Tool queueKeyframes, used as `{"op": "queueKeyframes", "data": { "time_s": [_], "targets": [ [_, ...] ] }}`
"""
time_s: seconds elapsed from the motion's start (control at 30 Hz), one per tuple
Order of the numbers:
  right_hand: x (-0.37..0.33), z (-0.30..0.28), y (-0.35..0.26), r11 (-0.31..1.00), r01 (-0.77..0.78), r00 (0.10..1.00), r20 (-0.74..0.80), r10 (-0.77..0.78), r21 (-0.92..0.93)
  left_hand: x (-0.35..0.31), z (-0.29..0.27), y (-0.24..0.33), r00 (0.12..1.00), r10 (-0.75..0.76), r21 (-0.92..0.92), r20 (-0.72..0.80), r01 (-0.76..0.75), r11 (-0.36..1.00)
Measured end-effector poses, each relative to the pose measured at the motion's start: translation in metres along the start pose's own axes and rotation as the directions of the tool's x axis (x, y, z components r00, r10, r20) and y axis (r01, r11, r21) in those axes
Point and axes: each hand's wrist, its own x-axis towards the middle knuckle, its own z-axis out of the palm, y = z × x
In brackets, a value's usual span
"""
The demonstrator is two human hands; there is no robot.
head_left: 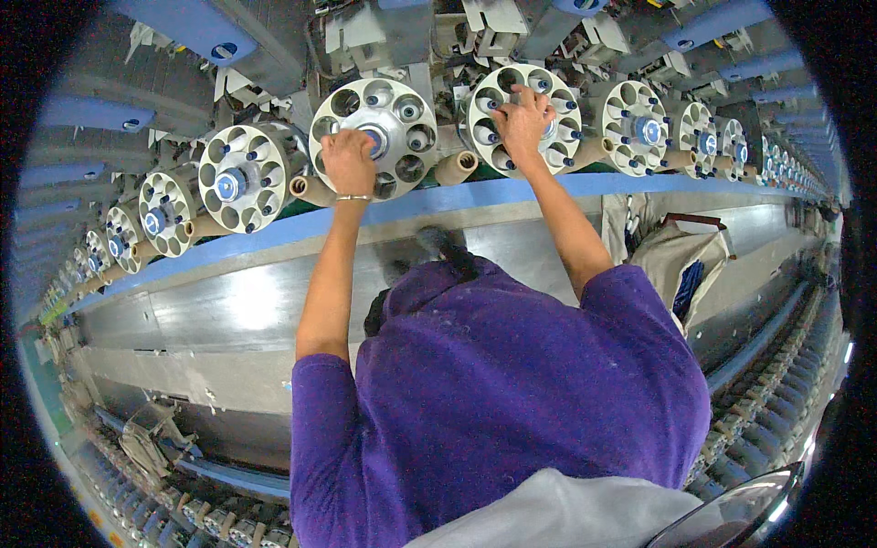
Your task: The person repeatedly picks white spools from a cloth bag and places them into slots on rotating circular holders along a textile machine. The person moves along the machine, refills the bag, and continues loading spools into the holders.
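My left hand, with a bangle on its wrist, lies over the left side of a pale round magazine disc with several large holes. Its fingers curl in toward the disc, near the blue hub; what they hold, if anything, is hidden. Farther right, my right hand is raised in front of a second disc. Its fingers are bent and apart, close to the dark tube tips at the holes, and nothing shows in them. Some holes of the left disc hold bobbins.
Similar discs stretch away left and right along the machine. Brown paper cones sit between them, above a blue rail. A beige cloth bag hangs at the right. Another machine row runs behind me.
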Motion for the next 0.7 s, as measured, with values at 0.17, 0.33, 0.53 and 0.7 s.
{"op": "queueKeyframes", "data": {
  "time_s": [0.17, 0.33, 0.53, 0.7],
  "targets": [
    [0.018, -0.046, -0.005, 0.949, 0.011, 0.999, -0.047, 0.004, 0.315, -0.003, -0.007, 0.005, 0.991, -0.098, -0.005, -0.095, 0.098, 0.995],
    [0.034, -0.167, 0.031, 0.625, -0.083, 0.844, -0.279, 0.459, 0.776, -0.015, -0.011, 0.014, 0.953, -0.247, -0.072, -0.175, 0.238, 0.969],
    [-0.014, -0.063, 0.059, 0.947, -0.317, 0.935, 0.186, 0.302, 0.055, -0.048, -0.019, 0.032, 0.903, -0.27, -0.017, -0.333, 0.281, 0.96],
    [-0.009, -0.036, 0.093, 0.999, -0.047, 0.999, -0.016, 0.046, -0.007, -0.105, -0.044, 0.032, 0.824, -0.425, 0.005, -0.375, 0.46, 0.888]
  ]
}}
